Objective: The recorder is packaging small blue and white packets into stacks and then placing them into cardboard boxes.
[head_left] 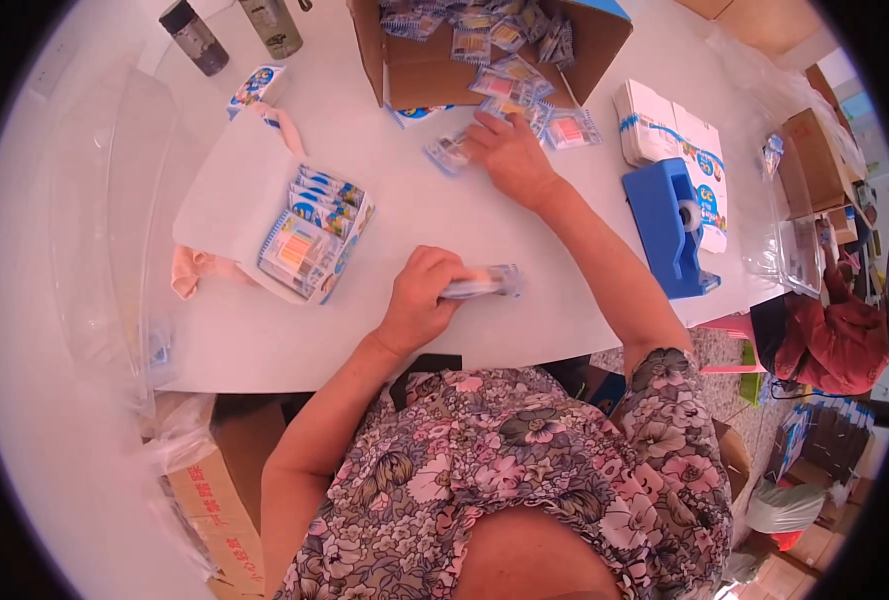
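My left hand [425, 293] is closed around a small stack of clear-and-blue packets [487, 282], held just above the white table near its front edge. Farther out, my right hand [513, 160] has its fingers bent over a similar small packet [448, 152], pinched at its right side. More of these flat sachets [572, 129] lie beside that hand, spilling from an open cardboard box [425, 82] tipped toward me. To the left, an open white carton [295, 290] holds rows of the same packets, its lid [230, 190] folded back.
A blue tape dispenser [665, 235] stands at the right, before stacked flat white cartons [655, 125]. Two bottles [195, 40] and a small printed box [257, 88] stand at the back left. A pink cloth [200, 273] lies by the carton. Another person [830, 340] sits far right.
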The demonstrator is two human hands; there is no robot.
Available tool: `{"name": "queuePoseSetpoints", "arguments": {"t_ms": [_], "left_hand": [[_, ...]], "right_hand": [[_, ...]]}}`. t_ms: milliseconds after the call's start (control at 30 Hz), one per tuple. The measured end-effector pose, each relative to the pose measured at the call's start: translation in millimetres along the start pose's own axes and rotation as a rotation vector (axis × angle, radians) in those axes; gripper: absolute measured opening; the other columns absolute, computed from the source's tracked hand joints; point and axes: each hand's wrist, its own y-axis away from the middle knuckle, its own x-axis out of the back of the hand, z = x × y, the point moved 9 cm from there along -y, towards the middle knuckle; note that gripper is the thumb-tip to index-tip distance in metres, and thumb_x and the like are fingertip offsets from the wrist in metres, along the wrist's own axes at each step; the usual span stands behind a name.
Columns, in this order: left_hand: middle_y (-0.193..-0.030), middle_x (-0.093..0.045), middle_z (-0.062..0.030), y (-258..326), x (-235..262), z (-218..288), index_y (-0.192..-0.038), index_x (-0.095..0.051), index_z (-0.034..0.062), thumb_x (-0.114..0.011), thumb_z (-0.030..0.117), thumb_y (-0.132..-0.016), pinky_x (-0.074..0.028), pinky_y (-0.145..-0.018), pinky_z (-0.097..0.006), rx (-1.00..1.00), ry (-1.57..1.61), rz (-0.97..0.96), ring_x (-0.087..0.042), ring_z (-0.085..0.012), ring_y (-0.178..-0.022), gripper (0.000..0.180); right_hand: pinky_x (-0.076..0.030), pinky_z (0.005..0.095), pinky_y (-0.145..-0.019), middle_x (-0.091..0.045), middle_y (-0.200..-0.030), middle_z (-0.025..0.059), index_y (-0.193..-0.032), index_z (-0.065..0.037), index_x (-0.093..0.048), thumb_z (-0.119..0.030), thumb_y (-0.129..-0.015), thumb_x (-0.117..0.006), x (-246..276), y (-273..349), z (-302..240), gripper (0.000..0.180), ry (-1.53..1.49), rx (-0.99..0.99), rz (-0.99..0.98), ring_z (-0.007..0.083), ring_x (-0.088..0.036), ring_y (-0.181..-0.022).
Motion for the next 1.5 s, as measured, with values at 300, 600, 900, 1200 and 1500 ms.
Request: {"name": "queuePoseSetpoints", "arguments": {"t_ms": [300,600,900,1200,1500], "left_hand": [[-0.11,-0.067,-0.0114,10,11,-9,-0.088,-0.067,0.0078,-0.077,-0.003,-0.069,-0.051,-0.086,-0.039,-0.043,-0.13,0.173,-0.064,-0.0319,-0.1,0.024],[-0.108,-0.067,-0.0099,0,13,-5,-0.096,-0.068,0.0071,-0.077,-0.004,-0.07,-0.053,-0.088,-0.036,0.055,-0.021,0.129,-0.063,-0.0271,-0.106,0.029],[-0.112,-0.066,-0.0074,5,0,-22,-0.101,-0.067,0.0069,-0.081,-0.003,-0.072,-0.049,-0.094,-0.033,0.194,0.172,0.038,-0.061,-0.024,-0.115,0.033],[-0.14,-0.048,-0.0235,-2,18,0,-0.098,-0.068,0.0049,-0.08,-0.002,-0.072,-0.054,-0.088,-0.034,0.012,0.064,0.182,-0.067,-0.0317,-0.102,0.029],[-0.119,-0.066,-0.012,2,4,-20,-0.106,-0.065,0.0057,-0.082,-0.001,-0.07,-0.05,-0.095,-0.042,0.194,0.15,0.079,-0.06,-0.0297,-0.114,0.04]], "right_hand": [[-0.052,0.0421,-0.071,-0.068,-0.085,0.0109,-0.088,-0.006,-0.07,-0.018,-0.079,-0.073,-2,5,12,0.015,-0.767,-0.256,-0.266,0.0335,-0.066,-0.081],[-0.053,0.043,-0.071,-0.069,-0.085,0.0112,-0.084,-0.006,-0.07,-0.007,-0.073,-0.066,11,10,35,0.012,-0.09,-0.237,-0.188,0.0294,-0.068,-0.079],[-0.053,0.0416,-0.075,-0.073,-0.091,0.01,-0.097,-0.006,-0.074,-0.025,-0.087,-0.069,21,-6,95,0.021,-0.075,-0.425,0.189,0.0326,-0.068,-0.081],[-0.051,0.0428,-0.07,-0.067,-0.081,0.011,-0.087,-0.008,-0.069,-0.014,-0.087,-0.064,26,10,-4,0.008,-0.659,-0.059,-0.245,0.0323,-0.064,-0.074],[-0.05,0.0429,-0.085,-0.073,-0.104,0.0044,-0.109,-0.011,-0.072,-0.003,-0.078,-0.069,11,10,91,0.032,0.195,-0.092,0.058,0.0279,-0.067,-0.095]]}}
